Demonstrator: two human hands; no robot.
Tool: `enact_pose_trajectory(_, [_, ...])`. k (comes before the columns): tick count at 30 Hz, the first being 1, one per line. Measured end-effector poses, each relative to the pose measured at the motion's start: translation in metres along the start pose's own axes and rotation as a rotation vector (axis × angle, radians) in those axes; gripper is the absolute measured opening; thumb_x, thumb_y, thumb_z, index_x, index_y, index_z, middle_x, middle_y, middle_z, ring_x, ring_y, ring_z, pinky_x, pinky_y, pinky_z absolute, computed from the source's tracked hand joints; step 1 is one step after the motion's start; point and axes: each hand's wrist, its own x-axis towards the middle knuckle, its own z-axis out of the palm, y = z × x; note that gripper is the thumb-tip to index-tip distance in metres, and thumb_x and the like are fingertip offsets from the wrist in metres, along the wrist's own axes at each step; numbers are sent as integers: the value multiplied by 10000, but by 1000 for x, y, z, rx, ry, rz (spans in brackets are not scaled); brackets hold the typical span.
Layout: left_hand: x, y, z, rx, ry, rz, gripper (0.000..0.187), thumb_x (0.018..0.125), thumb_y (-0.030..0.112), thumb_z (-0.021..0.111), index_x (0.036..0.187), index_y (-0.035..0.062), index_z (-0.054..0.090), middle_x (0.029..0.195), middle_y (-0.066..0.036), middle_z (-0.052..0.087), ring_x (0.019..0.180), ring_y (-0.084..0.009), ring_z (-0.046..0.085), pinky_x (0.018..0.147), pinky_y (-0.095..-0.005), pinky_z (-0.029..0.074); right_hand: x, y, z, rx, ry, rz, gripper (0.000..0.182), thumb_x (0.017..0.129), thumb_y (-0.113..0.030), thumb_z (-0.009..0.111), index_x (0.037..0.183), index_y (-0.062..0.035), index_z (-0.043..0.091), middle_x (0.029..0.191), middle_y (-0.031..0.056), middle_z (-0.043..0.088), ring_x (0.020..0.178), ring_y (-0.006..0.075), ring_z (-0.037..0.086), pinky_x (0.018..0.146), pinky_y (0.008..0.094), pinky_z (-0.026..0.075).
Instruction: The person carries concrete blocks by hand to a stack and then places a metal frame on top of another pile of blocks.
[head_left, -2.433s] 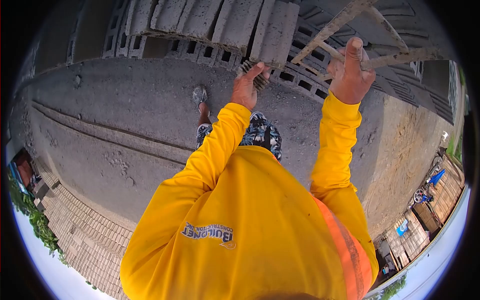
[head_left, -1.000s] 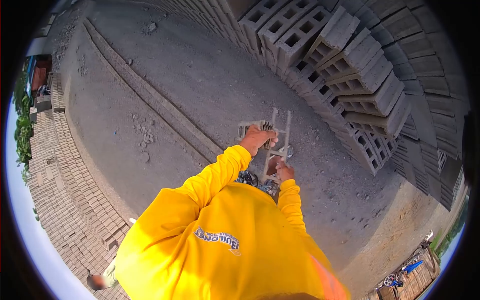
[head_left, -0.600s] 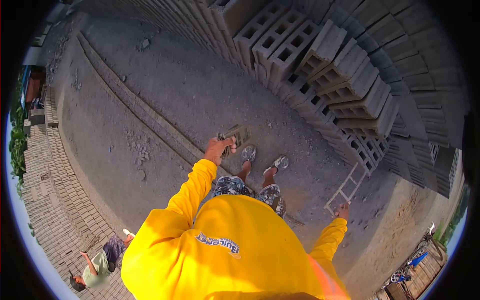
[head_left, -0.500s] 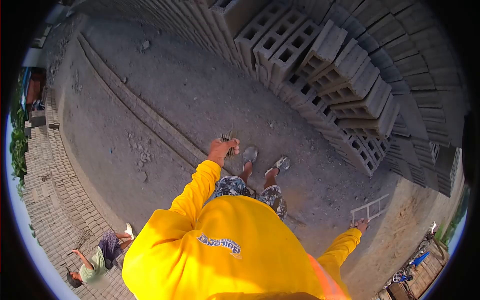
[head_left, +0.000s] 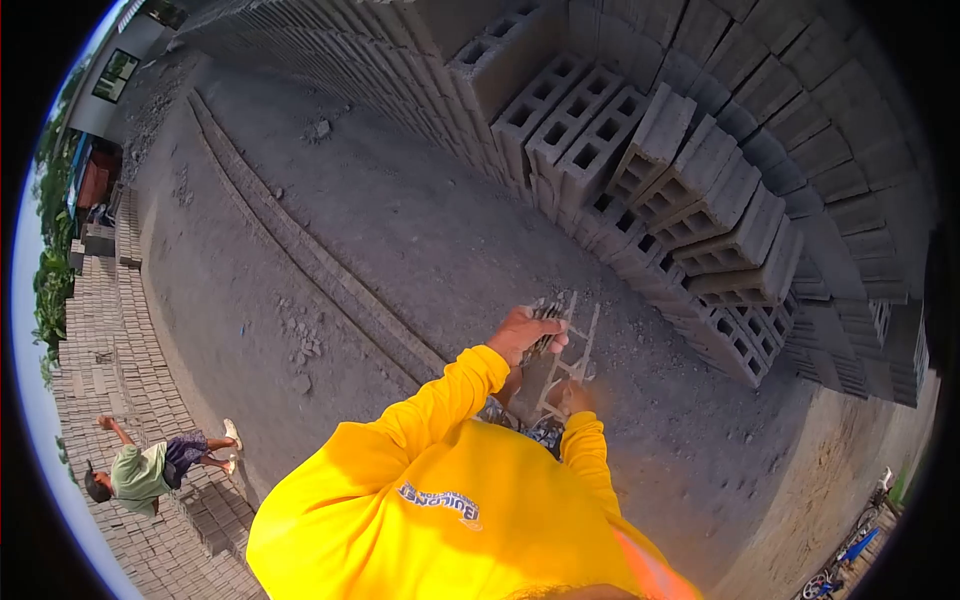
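Left hand (head_left: 519,337): closed on a bundle of thin, ridged pieces (head_left: 550,325), just below centre toward 5 o'clock.
Right hand (head_left: 572,398): blurred, clamped on the lower part of a ladder-like frame (head_left: 592,340); exact finger grip can't be told.
Hands: near each other, apart.
Frame: tilted, top toward 1 o'clock, beside bundle; contact between them unclear.
Hollow blocks (head_left: 735,225): leaning in a row atop stacked blocks, 2 o'clock.
Ground: grey, gritty; long twin ridge (head_left: 300,240) running toward 10 o'clock.
Co-worker (head_left: 140,475): green top, 8 o'clock, by block rows (head_left: 90,390).
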Motion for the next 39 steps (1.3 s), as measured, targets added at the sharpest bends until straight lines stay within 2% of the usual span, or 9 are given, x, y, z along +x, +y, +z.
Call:
enact_pose_trajectory(7, [4, -37, -89, -35, 142, 16, 156, 828, 125, 694, 892, -16, 672, 769, -103, 679, 647, -182, 656, 620, -269, 543, -37, 3, -222, 116, 473, -46, 448, 933, -498, 530, 797, -72, 535, 658, 15, 429, 445, 119, 364, 403, 259, 302])
enact_pose_trajectory(14, [7, -30, -83, -110, 280, 27, 171, 815, 127, 702, 879, -29, 671, 792, -116, 685, 663, -191, 662, 624, -268, 542, -146, -76, -374, 686, 1032, -233, 414, 973, -514, 329, 902, -129, 465, 590, -9, 381, 475, 150, 325, 581, 379, 361])
enact_pose_trajectory(17, [20, -36, -57, -80, 224, 20, 207, 808, 143, 716, 905, -32, 662, 822, -143, 691, 692, -203, 678, 630, -288, 559, -104, -82, -344, 758, 978, -313, 387, 975, -493, 347, 919, -128, 462, 598, -14, 381, 478, 151, 305, 603, 366, 359])
enact_pose_trajectory(19, [10, -24, -29, -56, 170, -19, 215, 806, 139, 717, 923, -31, 657, 825, -142, 693, 697, -203, 681, 626, -283, 562, -64, -75, -238, 703, 798, -267, 371, 969, -490, 378, 909, -133, 462, 599, -12, 391, 465, 153, 328, 571, 360, 348])
enact_pose_trajectory(21, [2, -13, -7, -77, 85, -34, 219, 805, 133, 717, 936, -29, 652, 825, -139, 694, 700, -203, 684, 621, -277, 564, -10, -41, -123, 529, 358, -108, 379, 960, -477, 425, 840, -121, 479, 541, 1, 358, 427, 144, 338, 450, 363, 320])
enact_pose_trajectory(23, [0, -9, 7, -144, -42, -32, 218, 804, 126, 716, 943, -27, 647, 821, -135, 695, 700, -202, 685, 615, -269, 565, 11, -11, 5, -207, -203, 14, 416, 925, -497, 508, 865, -88, 467, 576, 28, 434, 432, 142, 414, 370, 306, 285])
enact_pose_trajectory(27, [-5, 4, -29, -31, 5, -15, 197, 807, 127, 708, 931, -16, 654, 784, -109, 688, 667, -185, 674, 635, -263, 553, 14, 15, 23, 65, -141, 83, 406, 930, -407, 576, 740, -55, 505, 553, 22, 416, 389, 132, 368, 361, 282, 299])
enact_pose_trajectory(31, [3, -29, -93, 17, 186, 13, 131, 799, 119, 705, 845, 1, 674, 746, -89, 672, 631, -179, 655, 640, -258, 544, -36, -14, -67, -101, 57, 70, 505, 920, -530, 528, 745, -56, 532, 544, 0, 397, 395, 111, 349, 373, 259, 282])
enact_pose_trajectory(39, [1, -37, -102, -38, 365, -31, 133, 787, 98, 707, 869, -3, 676, 767, -106, 677, 648, -196, 667, 639, -287, 559, -127, -42, -359, 564, 916, -238, 428, 971, -480, 419, 851, -77, 504, 627, 33, 448, 420, 140, 377, 385, 270, 290])
